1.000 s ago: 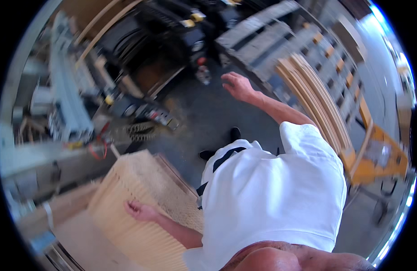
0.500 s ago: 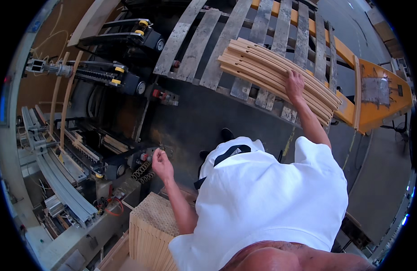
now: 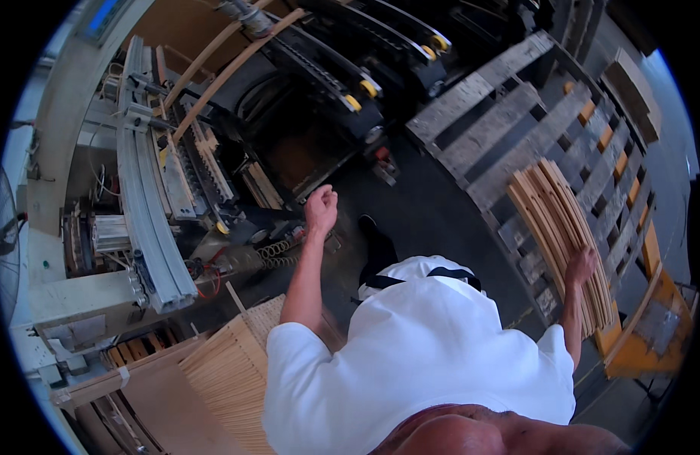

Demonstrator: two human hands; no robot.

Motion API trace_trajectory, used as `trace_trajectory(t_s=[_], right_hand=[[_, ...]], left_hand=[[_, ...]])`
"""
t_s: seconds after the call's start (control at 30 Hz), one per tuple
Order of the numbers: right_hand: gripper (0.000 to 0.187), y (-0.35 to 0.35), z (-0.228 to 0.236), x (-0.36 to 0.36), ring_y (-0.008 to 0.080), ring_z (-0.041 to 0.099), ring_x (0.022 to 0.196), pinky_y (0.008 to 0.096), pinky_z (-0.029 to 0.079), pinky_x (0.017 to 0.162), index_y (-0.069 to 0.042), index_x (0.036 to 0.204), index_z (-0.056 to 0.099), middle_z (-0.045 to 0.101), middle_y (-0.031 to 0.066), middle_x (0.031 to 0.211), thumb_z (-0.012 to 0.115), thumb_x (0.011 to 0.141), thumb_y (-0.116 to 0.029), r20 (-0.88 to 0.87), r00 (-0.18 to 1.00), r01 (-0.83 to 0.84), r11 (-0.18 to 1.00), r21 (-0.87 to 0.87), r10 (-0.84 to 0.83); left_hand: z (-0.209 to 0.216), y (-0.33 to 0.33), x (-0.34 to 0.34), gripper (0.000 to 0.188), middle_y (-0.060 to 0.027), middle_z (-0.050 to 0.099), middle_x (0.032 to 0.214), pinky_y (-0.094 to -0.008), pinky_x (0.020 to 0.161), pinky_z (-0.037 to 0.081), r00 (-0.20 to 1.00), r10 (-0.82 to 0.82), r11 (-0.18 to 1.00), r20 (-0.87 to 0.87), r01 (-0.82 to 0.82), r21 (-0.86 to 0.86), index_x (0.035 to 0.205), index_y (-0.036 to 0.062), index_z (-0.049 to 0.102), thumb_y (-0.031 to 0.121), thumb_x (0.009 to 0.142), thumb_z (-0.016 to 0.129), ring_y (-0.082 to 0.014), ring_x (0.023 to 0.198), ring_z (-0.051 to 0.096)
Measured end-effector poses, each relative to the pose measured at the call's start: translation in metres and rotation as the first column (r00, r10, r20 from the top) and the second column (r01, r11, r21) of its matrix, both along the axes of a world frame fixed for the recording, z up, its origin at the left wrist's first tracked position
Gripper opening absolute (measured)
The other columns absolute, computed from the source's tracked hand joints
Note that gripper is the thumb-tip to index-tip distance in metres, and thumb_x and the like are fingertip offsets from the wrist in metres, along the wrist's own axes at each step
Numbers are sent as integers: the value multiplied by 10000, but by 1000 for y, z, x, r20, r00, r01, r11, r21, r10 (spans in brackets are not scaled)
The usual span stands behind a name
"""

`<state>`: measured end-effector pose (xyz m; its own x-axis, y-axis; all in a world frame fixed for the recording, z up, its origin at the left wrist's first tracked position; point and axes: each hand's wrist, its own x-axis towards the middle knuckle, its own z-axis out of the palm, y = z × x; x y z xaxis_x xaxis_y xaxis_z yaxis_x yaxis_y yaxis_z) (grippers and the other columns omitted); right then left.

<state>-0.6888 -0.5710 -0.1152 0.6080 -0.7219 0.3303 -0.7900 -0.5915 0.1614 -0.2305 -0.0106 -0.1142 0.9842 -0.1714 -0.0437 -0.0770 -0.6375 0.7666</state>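
Note:
My right hand [image 3: 582, 265] is closed over the near part of a stack of curved wooden slats [image 3: 551, 216]. The slats are pale brown, lie side by side on a grey wooden pallet [image 3: 479, 148], and show slots near their far ends. Out in front of me, my left hand [image 3: 321, 208] hangs in the air with its fingers curled together. Nothing shows in it. Closest to that hand are a coiled hose [image 3: 274, 254] and the dark frame of a machine [image 3: 289, 155].
Two long curved wooden pieces [image 3: 213, 87] sit in the machine at the left, by a curved metal rail [image 3: 141, 197]. A large stack of wooden pieces [image 3: 228, 371] stands beside my left side. An orange pallet jack [image 3: 653, 326] is at the right.
My view has turned, so the machine and pallet appear shifted to the right. My left arm reaches further forward, toward the machine. My right hand stays on the slats.

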Motion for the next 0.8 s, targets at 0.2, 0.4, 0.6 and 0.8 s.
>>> trace_trajectory(t_s=[0.2, 0.4, 0.6, 0.8], right_hand=[[232, 56, 73, 70, 391, 575, 1001, 485, 431, 854, -36, 1124, 574, 606, 186, 1058, 585, 896, -76, 144, 989, -67, 982, 178, 42], [363, 147, 163, 232, 354, 578, 1022, 408, 467, 877, -26, 1277, 531, 585, 174, 1147, 564, 916, -19, 332, 876, -403, 908, 110, 349], [465, 222, 215, 399, 341, 553, 1040, 399, 470, 882, -38, 1287, 555, 568, 159, 1129, 571, 839, 85, 500, 747, -625, 719, 305, 438], [431, 257, 234, 571, 338, 531, 1008, 398, 465, 848, -54, 1291, 554, 539, 156, 1081, 577, 873, 48, 270, 552, -829, 487, 274, 789]], left_hand=[[42, 48, 215, 274, -198, 635, 1112, -416, 957, 462, 900, -20, 980, 435, -68, 185, 1025, 10, 674, 163, 799, 685, -353, 1067, 590], [103, 75, 417, 560, -148, 411, 1439, -565, 1088, 311, 893, 68, 841, 446, -292, 456, 1335, 92, 513, 303, 842, 671, -354, 1393, 294], [112, 87, 477, 487, -148, 522, 1305, -550, 1043, 341, 912, -60, 745, 406, -230, 626, 1274, 132, 560, 324, 842, 674, -355, 1289, 425], [124, 50, 358, 322, -159, 585, 1073, -480, 833, 505, 919, -283, 917, 273, 177, 357, 1087, 106, 611, 230, 813, 724, -364, 998, 603]])
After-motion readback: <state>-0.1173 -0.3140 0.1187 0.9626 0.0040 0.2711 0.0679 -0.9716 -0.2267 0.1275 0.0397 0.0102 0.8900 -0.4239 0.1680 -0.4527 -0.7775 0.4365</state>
